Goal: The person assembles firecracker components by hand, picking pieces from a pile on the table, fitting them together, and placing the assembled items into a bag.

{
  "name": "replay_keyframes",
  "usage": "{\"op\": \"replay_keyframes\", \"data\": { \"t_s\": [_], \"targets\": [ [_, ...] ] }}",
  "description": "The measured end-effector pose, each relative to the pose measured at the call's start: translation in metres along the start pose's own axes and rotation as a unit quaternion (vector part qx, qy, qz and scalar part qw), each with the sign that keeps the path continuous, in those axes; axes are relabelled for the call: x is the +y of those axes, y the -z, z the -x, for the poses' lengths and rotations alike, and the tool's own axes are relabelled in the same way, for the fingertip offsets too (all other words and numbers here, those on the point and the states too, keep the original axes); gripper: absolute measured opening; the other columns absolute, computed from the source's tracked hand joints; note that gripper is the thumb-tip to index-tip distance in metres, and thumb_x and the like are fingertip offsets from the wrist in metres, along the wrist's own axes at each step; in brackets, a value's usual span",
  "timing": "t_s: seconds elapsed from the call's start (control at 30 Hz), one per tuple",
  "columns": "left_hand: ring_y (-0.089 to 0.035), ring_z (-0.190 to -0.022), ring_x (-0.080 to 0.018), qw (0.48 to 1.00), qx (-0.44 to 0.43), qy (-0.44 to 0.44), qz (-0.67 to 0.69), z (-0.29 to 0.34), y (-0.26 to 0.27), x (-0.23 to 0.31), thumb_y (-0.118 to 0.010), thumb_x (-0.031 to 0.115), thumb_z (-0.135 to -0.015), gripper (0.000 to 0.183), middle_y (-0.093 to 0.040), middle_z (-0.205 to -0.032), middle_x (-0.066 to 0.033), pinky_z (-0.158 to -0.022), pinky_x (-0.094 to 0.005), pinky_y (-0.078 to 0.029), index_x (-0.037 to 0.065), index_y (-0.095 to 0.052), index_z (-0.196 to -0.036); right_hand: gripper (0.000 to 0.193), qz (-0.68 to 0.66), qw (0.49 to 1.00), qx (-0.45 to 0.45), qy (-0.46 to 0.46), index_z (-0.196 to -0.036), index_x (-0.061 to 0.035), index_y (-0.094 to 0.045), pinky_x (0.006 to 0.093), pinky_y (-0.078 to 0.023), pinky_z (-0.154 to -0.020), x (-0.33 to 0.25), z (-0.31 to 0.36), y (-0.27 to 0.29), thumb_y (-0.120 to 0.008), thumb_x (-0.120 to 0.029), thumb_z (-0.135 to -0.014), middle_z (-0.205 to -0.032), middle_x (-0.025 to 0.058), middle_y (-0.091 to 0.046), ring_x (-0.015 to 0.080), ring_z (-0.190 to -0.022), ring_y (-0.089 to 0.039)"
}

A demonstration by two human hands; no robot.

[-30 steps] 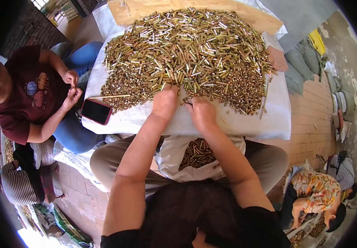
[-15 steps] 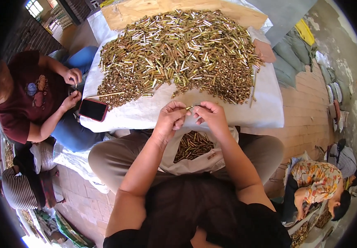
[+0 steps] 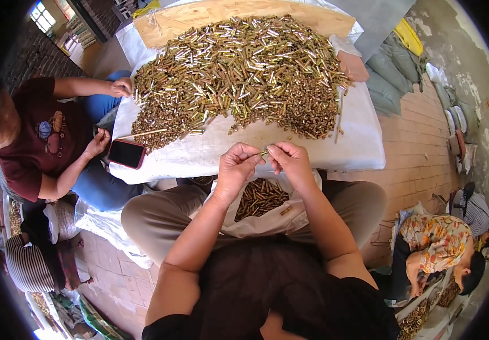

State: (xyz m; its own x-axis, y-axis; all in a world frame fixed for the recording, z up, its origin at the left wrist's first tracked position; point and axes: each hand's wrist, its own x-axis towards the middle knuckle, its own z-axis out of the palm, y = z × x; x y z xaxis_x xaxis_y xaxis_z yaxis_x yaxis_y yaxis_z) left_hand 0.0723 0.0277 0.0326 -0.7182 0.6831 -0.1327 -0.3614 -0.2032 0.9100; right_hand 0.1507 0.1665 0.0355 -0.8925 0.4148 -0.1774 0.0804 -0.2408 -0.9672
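Above my lap, at the table's near edge, my left hand (image 3: 235,170) and my right hand (image 3: 292,164) meet fingertip to fingertip. Between them they pinch a small slim brass-coloured metal bolt-like piece (image 3: 264,153); the fingers hide part of it. Beyond my hands a wide heap of similar gold-coloured metal pieces (image 3: 244,79) covers the white-sheeted table (image 3: 363,136). Longer cylinders lie toward the heap's back and middle, shorter nut-like ones along its near edge. Below my hands an open white bag (image 3: 241,228) in my lap holds many slim brass-coloured pieces (image 3: 260,199).
A phone in a red case (image 3: 126,153) lies at the table's near left corner, by a thin stick (image 3: 142,135). A co-worker (image 3: 40,130) sits at left, one hand at the heap. A wooden board (image 3: 244,20) borders the back. More people work behind on both sides.
Both my hands still pinch the small piece, its angle slightly shifted. The left co-worker's far hand has moved forward to the heap's edge. The whole view has shifted a little.
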Motion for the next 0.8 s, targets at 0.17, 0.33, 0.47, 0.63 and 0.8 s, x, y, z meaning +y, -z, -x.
{"op": "replay_keyframes", "data": {
  "t_s": [0.17, 0.33, 0.47, 0.63, 0.8],
  "targets": [
    [-0.035, -0.045, -0.0010, 1.000, 0.010, -0.010, 0.005, -0.001, -0.001, -0.004, -0.056, 0.001, -0.084, 0.005, -0.062, -0.072, -0.0047, -0.039, -0.0170, -0.025, 0.005, -0.056, -0.086, 0.015, 0.090, 0.995, 0.032, 0.002, -0.083, 0.0000, -0.061, 0.0191, -0.040, -0.045, -0.001, -0.002, -0.003, -0.058, -0.014, -0.086, -0.064, -0.0004, -0.056, 0.0046, -0.051, -0.048],
    [-0.035, -0.044, -0.0010, 1.000, 0.016, -0.004, 0.009, -0.003, 0.001, -0.005, -0.056, 0.001, -0.084, 0.004, -0.063, -0.072, -0.0053, -0.039, -0.0168, -0.025, 0.004, -0.056, -0.086, 0.014, 0.193, 0.975, 0.054, 0.093, -0.079, -0.0003, -0.061, 0.0205, -0.038, -0.045, 0.006, -0.004, -0.007, -0.060, -0.013, -0.085, -0.059, -0.0007, -0.052, 0.0044, -0.050, -0.046],
    [-0.039, -0.049, 0.0001, 0.999, 0.048, 0.008, 0.006, 0.000, -0.002, -0.008, -0.057, -0.001, -0.084, 0.006, -0.062, -0.071, -0.0028, -0.042, -0.0157, -0.030, 0.005, -0.057, -0.084, 0.014, 0.272, 0.940, 0.081, 0.189, -0.077, 0.0006, -0.059, 0.0257, -0.039, -0.048, 0.012, -0.004, -0.014, -0.059, -0.011, -0.084, -0.058, 0.0035, -0.052, 0.0093, -0.051, -0.047],
    [-0.044, -0.053, -0.0016, 0.992, 0.115, -0.037, -0.035, 0.002, -0.006, -0.021, -0.058, -0.001, -0.083, 0.004, -0.062, -0.071, -0.0028, -0.045, -0.0176, -0.035, 0.003, -0.057, -0.083, 0.016, 0.372, 0.888, 0.114, 0.244, -0.077, 0.0003, -0.059, 0.0326, -0.042, -0.052, 0.013, 0.004, -0.029, -0.056, -0.013, -0.086, -0.064, 0.0119, -0.056, 0.0239, -0.055, -0.053],
    [-0.040, -0.048, -0.0012, 0.993, 0.079, 0.000, -0.083, -0.003, 0.018, -0.024, -0.059, 0.003, -0.084, 0.002, -0.060, -0.069, -0.0015, -0.043, -0.0165, -0.031, 0.002, -0.060, -0.084, 0.022, 0.398, 0.882, 0.096, 0.235, -0.072, -0.0033, -0.057, 0.0409, -0.043, -0.054, 0.023, -0.006, -0.031, -0.055, -0.020, -0.086, -0.066, 0.0138, -0.056, 0.0329, -0.060, -0.056]
  ]
}}
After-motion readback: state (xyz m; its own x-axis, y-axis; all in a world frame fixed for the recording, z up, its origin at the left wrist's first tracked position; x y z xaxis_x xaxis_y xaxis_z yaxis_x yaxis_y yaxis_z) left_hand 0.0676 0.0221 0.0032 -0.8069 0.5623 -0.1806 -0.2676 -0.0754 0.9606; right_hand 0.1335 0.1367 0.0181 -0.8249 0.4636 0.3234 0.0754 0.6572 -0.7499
